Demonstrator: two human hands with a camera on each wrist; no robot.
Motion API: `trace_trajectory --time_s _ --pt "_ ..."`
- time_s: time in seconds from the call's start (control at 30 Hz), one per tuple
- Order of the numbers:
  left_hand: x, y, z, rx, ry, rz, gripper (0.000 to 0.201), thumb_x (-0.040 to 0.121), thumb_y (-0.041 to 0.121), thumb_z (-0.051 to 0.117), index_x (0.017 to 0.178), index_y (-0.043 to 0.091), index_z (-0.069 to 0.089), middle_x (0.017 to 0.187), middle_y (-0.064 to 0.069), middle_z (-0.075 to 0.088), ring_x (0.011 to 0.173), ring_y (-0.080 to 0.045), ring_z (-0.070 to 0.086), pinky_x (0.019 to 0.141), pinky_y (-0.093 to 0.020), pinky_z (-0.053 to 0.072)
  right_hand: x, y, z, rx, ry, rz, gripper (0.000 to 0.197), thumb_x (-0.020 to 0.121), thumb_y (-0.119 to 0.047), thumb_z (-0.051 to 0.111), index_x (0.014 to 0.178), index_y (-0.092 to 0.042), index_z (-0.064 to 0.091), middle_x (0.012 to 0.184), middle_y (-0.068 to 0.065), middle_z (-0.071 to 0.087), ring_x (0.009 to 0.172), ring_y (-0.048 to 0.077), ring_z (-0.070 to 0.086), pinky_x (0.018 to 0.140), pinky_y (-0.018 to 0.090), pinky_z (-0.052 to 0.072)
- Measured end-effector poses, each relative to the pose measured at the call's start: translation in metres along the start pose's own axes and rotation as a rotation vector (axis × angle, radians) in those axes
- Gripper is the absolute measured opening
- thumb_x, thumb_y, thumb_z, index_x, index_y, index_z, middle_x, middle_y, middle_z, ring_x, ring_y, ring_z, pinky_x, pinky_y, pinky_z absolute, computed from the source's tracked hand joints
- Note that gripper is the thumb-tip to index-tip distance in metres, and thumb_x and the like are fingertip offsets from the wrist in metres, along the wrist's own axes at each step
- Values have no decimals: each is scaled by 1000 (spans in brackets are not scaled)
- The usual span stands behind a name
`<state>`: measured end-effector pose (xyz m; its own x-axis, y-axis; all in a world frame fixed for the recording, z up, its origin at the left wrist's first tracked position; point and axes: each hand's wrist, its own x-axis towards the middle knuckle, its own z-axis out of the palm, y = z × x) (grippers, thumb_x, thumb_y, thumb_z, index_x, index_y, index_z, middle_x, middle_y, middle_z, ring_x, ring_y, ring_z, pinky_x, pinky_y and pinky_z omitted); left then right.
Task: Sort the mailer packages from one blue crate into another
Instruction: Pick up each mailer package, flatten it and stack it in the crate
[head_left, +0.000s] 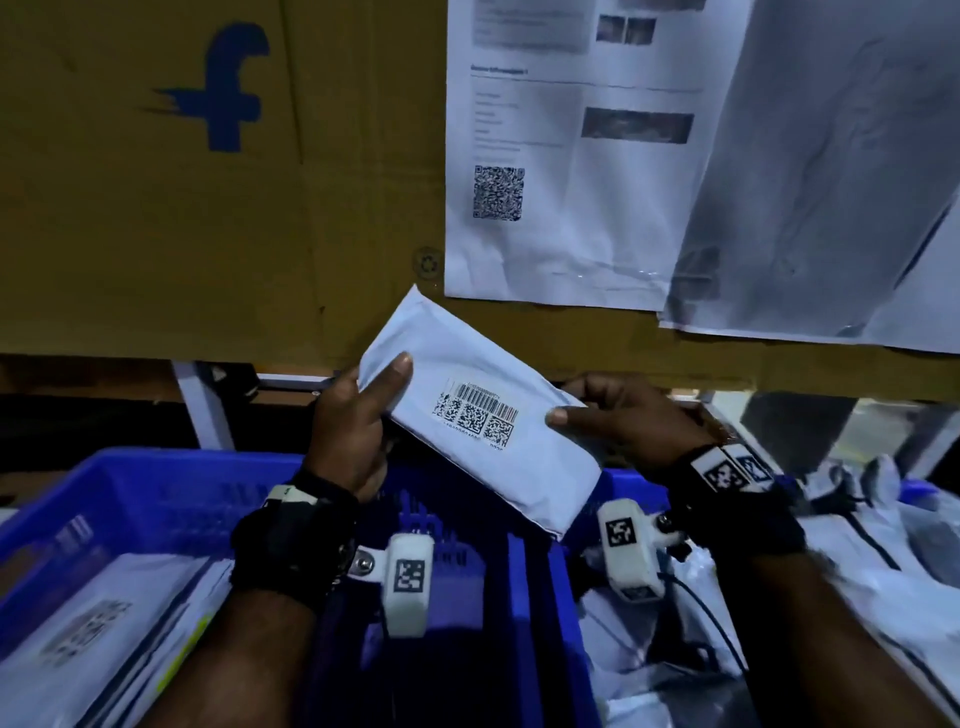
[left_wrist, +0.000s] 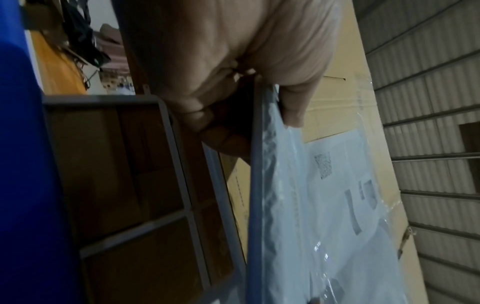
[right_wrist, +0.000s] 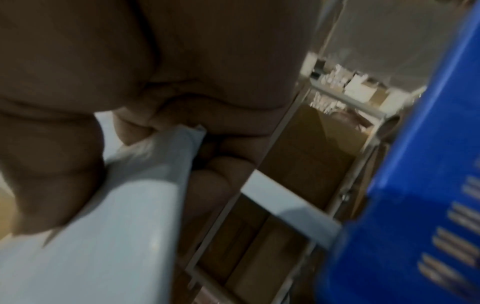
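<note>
Hands pinch one white mailer package (head_left: 483, 415): left hand (head_left: 353, 431) at its left edge, right hand (head_left: 623, 421) at its right edge. The package is tilted, barcode label (head_left: 475, 418) up, above the blue crate (head_left: 156, 499) with flat mailers (head_left: 104, 623).

White mailer (head_left: 483, 415) tilted, barcode label up, above blue crates (head_left: 156, 499); more mailers (head_left: 104, 623) inside.

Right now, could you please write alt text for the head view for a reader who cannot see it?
Both hands, left and right, hold a white mailer tilted, its barcode label facing the camera, above two blue crates. The left crate holds flat mailers; the right crate holds a loose pile. Behind are a cardboard sheet and taped printed pages.
</note>
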<state>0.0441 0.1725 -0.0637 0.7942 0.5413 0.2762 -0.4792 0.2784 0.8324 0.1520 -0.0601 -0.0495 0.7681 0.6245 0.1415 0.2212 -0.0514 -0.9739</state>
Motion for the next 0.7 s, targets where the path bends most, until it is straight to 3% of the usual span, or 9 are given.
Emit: trace_trajectory --time_s 0.07,0.13,0.2,0.33,0.53,0.6,0.7 --pt "2 1 -1 7 24 18 22 87 17 67 108 10 70 114 -17 70 102 -31 67 97 -51 50 3 9 8 25 -8 -11 25 68 -19 79 86 -6 66 81 11 71 67 18 65 59 27 51" --pt "3 2 -2 25 42 38 22 91 17 64 111 8 69 113 -19 70 102 -33 67 94 -50 51 7 15 14 -8 -19 -10 28 68 -19 84 86 -8 66 86 18 71 74 24 65 68 33 51" --pt "3 2 -4 45 50 41 21 94 16 61 113 9 68 111 -17 71 100 -32 67 90 -48 52 6 17 21 3 -39 -12 28 69 -23 78 88 -6 65 93 26 70 79 28 63 73 39 50" --pt "5 4 -5 27 60 28 24 93 19 63 114 9 67 109 -16 71 97 -30 66 87 -47 50 3 13 28 42 -26 -16 22 66 -21 73 80 -10 61 84 17 67 74 25 61 65 31 49" --pt "-2 3 4 21 0 15 19 86 18 68 102 11 72 111 -19 71 101 -33 67 92 -48 53 -4 14 32 75 -58 -12 35 71 -23 82 100 -7 69 100 12 74 83 24 71 73 36 57" --pt "-6 0 8 32 -8 14 16 86 18 69 100 10 72 110 -20 71 100 -34 67 92 -50 53 -7 12 39 101 -105 4 32 76 -23 74 105 -8 70 102 11 75 86 25 72 71 34 57" --pt "-9 -2 14 -6 -49 -23 26 87 16 69 111 7 66 115 -24 68 104 -38 65 92 -53 54 -8 14 51 293 -106 49 39 79 -13 66 114 4 65 110 20 71 91 31 71 74 35 58"
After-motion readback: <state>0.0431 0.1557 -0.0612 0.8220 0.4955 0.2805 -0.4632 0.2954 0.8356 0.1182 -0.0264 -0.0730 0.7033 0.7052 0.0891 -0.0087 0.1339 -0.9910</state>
